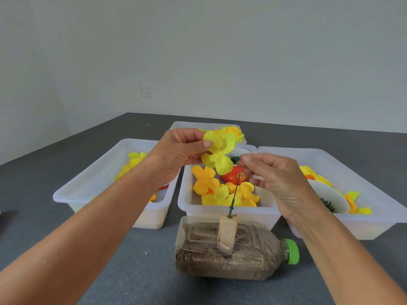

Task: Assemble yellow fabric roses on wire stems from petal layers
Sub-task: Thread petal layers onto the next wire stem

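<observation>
Yellow petal layer [218, 154] pinched in my left hand [182, 148]; right hand [273, 175] loose, grip released. Next, I judge: thread its centre onto the wire stem [234, 195].

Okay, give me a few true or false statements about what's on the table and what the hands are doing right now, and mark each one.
1. The left hand pinches a yellow petal layer. True.
2. The wire stem already carries petals. False: it stands bare in the wooden block.
3. The bottle lies on its side with a green cap. True.
4. The right hand grips the stem. False: it holds nothing and is clear of the stem.
5. A finished yellow rose lies in the far bin. True.
</observation>
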